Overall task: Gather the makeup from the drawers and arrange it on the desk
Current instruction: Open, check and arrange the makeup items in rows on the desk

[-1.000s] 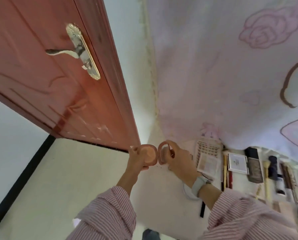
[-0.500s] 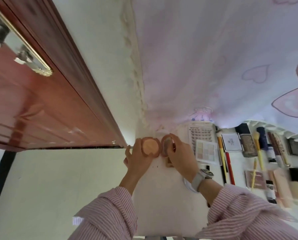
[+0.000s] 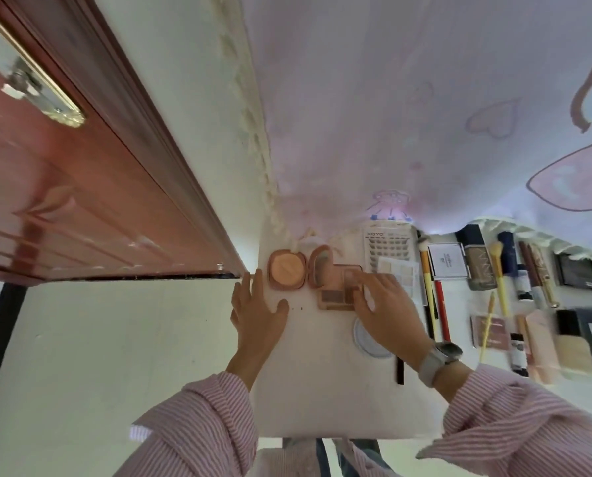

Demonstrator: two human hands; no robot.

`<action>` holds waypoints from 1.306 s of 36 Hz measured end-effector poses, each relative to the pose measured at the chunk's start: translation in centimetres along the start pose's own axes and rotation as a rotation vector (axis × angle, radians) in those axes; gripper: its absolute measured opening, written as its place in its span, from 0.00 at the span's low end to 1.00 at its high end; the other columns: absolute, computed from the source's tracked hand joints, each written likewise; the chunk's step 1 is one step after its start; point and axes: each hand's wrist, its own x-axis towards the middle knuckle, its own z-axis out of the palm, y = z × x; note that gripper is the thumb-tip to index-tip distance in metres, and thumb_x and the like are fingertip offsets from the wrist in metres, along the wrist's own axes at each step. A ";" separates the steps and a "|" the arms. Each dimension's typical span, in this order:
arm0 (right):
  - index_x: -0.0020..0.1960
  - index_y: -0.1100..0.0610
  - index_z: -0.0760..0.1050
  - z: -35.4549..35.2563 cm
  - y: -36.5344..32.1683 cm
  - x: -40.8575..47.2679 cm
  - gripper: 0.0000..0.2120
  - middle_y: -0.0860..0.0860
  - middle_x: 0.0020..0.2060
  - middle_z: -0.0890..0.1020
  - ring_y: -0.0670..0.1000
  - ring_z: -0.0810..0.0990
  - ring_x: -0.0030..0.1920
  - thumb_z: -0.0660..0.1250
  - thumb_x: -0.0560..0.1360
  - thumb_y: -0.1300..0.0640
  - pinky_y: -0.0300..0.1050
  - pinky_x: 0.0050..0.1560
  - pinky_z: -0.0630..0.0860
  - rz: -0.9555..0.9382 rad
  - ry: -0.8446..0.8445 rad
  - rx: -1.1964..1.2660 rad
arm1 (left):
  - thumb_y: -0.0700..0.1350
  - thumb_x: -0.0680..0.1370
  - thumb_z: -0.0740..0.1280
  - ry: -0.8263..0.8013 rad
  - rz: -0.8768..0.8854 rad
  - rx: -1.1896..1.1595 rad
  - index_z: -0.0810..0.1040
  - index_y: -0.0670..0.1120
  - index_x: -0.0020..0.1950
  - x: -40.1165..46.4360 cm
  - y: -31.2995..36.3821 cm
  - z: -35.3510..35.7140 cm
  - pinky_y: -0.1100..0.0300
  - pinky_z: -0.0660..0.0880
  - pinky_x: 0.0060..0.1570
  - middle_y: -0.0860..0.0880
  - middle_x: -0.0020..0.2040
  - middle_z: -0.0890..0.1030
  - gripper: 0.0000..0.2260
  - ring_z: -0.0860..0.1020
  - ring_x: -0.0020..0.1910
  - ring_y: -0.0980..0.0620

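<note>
A: Peach plastic, glossy: the compact lies open on the white desk, at the far left end of the makeup row, pan to the left and lid tipped up to the right.

B: And the hands?

A: Only the one head view to go on. The left hand lies flat on the desk just near of the compact, fingers straight and spread, holding nothing. Its fingertips look a touch short of the case.

B: The right?

A: The right hand has its fingers stretched out flat over a small brown palette just right of the compact. Pressing or nudging, I'd say, not gripping.

B: How would that compact handle?

A: Light and stiff, I'd judge, and slick on the shell. The hinge and the pressed powder are the fragile bits. Take it by the outer rim of the base, never by the lid.

B: Further right?

A: A lash card, yellow brushes and more cases lie side by side.
</note>
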 end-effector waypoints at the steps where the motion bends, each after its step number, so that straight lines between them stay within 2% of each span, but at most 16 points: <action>1: 0.56 0.58 0.75 0.1 0.8 -1.0 0.15 0.54 0.47 0.81 0.57 0.78 0.49 0.60 0.74 0.52 0.51 0.47 0.75 -0.067 0.000 -0.105 | 0.47 0.76 0.65 0.046 0.036 0.016 0.53 0.49 0.76 -1.2 -0.1 0.2 0.45 0.54 0.69 0.48 0.76 0.52 0.32 0.49 0.74 0.47; 6: 0.66 0.51 0.67 1.3 3.7 -5.3 0.36 0.55 0.60 0.75 0.59 0.75 0.58 0.71 0.62 0.39 0.58 0.52 0.74 -0.078 -0.258 -0.438 | 0.44 0.75 0.64 0.066 0.163 0.163 0.61 0.46 0.73 -6.0 -1.1 2.6 0.47 0.59 0.67 0.45 0.74 0.59 0.27 0.56 0.72 0.45; 11: 0.65 0.53 0.65 1.9 4.4 -5.9 0.38 0.57 0.57 0.75 0.60 0.76 0.53 0.75 0.59 0.48 0.56 0.48 0.74 -0.113 -0.222 -0.444 | 0.48 0.67 0.65 -0.051 0.261 0.407 0.74 0.46 0.64 -8.6 -2.1 4.9 0.39 0.69 0.58 0.41 0.66 0.72 0.25 0.72 0.64 0.38; 13: 0.65 0.54 0.65 1.6 4.3 -5.5 0.37 0.57 0.55 0.74 0.61 0.76 0.51 0.74 0.59 0.50 0.54 0.46 0.73 -0.130 -0.253 -0.412 | 0.49 0.73 0.63 -0.077 0.252 0.469 0.67 0.47 0.70 -9.1 -1.7 5.0 0.40 0.60 0.67 0.42 0.73 0.63 0.25 0.62 0.71 0.39; 15: 0.68 0.54 0.63 0.8 4.1 -5.1 0.36 0.57 0.58 0.71 0.61 0.73 0.56 0.72 0.63 0.50 0.54 0.52 0.70 -0.134 -0.284 -0.349 | 0.50 0.78 0.58 -0.081 0.202 0.460 0.57 0.51 0.75 -8.9 -1.4 5.2 0.47 0.46 0.72 0.47 0.77 0.50 0.25 0.47 0.75 0.45; 16: 0.70 0.53 0.61 0.3 3.9 -4.9 0.35 0.56 0.60 0.69 0.60 0.69 0.59 0.70 0.66 0.49 0.53 0.56 0.68 -0.127 -0.299 -0.301 | 0.51 0.79 0.57 -0.072 0.172 0.411 0.57 0.52 0.75 -8.8 -1.1 5.1 0.50 0.44 0.72 0.50 0.77 0.49 0.24 0.45 0.75 0.47; 18: 0.72 0.51 0.57 -1.1 3.4 -4.7 0.36 0.54 0.63 0.66 0.56 0.64 0.63 0.69 0.69 0.46 0.48 0.62 0.64 -0.099 -0.317 -0.122 | 0.51 0.80 0.58 -0.078 0.090 0.188 0.65 0.52 0.71 -8.8 0.5 4.1 0.55 0.51 0.71 0.51 0.75 0.59 0.19 0.53 0.74 0.50; 22: 0.71 0.45 0.56 -6.2 0.7 -3.8 0.37 0.48 0.63 0.63 0.47 0.63 0.63 0.71 0.69 0.45 0.41 0.63 0.63 -0.105 -0.332 0.232 | 0.52 0.81 0.56 -0.325 -0.109 -0.646 0.74 0.48 0.63 -10.1 5.8 0.7 0.57 0.72 0.57 0.49 0.59 0.78 0.15 0.77 0.55 0.51; 25: 0.72 0.45 0.56 -10.8 -1.8 -3.3 0.39 0.45 0.63 0.63 0.44 0.65 0.61 0.72 0.68 0.44 0.38 0.61 0.63 -0.248 -0.328 0.265 | 0.62 0.74 0.55 -0.419 -0.009 -0.972 0.73 0.50 0.63 -11.5 9.4 -1.8 0.57 0.77 0.45 0.48 0.52 0.79 0.24 0.80 0.43 0.52; 27: 0.72 0.46 0.57 -13.4 -3.2 -3.2 0.40 0.45 0.63 0.65 0.43 0.66 0.62 0.73 0.66 0.42 0.37 0.62 0.63 -0.347 -0.295 0.256 | 0.65 0.71 0.54 -0.418 0.131 -1.027 0.68 0.50 0.67 -12.6 11.6 -3.3 0.57 0.76 0.39 0.48 0.55 0.79 0.30 0.79 0.42 0.52; 29: 0.72 0.46 0.58 -15.4 -4.4 -3.1 0.42 0.43 0.63 0.66 0.42 0.66 0.62 0.73 0.64 0.39 0.37 0.62 0.64 -0.416 -0.264 0.259 | 0.64 0.72 0.48 -0.415 0.236 -1.055 0.71 0.49 0.63 -13.8 13.5 -4.8 0.59 0.74 0.37 0.49 0.50 0.82 0.28 0.79 0.42 0.54; 34: 0.70 0.39 0.57 -18.4 -6.6 -3.2 0.42 0.37 0.60 0.65 0.36 0.65 0.60 0.65 0.60 0.31 0.31 0.58 0.63 -0.537 -0.161 0.270 | 0.63 0.73 0.49 -0.259 0.335 -1.095 0.74 0.50 0.61 -16.1 16.2 -7.3 0.58 0.77 0.47 0.47 0.56 0.81 0.27 0.79 0.55 0.49; 38: 0.64 0.27 0.52 -20.0 -8.2 -4.0 0.33 0.38 0.58 0.65 0.37 0.64 0.58 0.62 0.63 0.32 0.28 0.56 0.64 -0.622 -0.123 0.292 | 0.61 0.78 0.48 -0.126 0.416 -1.064 0.72 0.41 0.64 -17.2 16.8 -8.8 0.59 0.74 0.35 0.40 0.46 0.79 0.29 0.78 0.42 0.49; 41: 0.60 0.32 0.61 -20.8 -9.7 -4.5 0.29 0.41 0.57 0.69 0.40 0.71 0.54 0.66 0.62 0.38 0.32 0.52 0.71 -0.584 -0.130 0.551 | 0.60 0.79 0.52 0.005 0.440 -1.098 0.71 0.45 0.66 -18.0 17.0 -10.0 0.54 0.74 0.41 0.34 0.56 0.76 0.24 0.76 0.48 0.43; 44: 0.55 0.42 0.62 -21.4 -11.1 -4.5 0.28 0.48 0.52 0.73 0.43 0.79 0.47 0.73 0.60 0.48 0.38 0.48 0.77 -0.501 -0.160 0.870 | 0.55 0.76 0.62 0.148 0.487 -1.071 0.73 0.53 0.61 -18.7 17.0 -11.7 0.61 0.76 0.43 0.43 0.57 0.79 0.15 0.79 0.51 0.48; 47: 0.57 0.44 0.62 -21.8 -12.6 -4.4 0.28 0.48 0.50 0.75 0.42 0.80 0.46 0.76 0.64 0.51 0.38 0.48 0.77 -0.421 -0.181 1.065 | 0.56 0.71 0.66 0.246 0.551 -0.990 0.74 0.55 0.60 -19.4 16.8 -13.4 0.61 0.76 0.51 0.53 0.56 0.80 0.19 0.78 0.56 0.54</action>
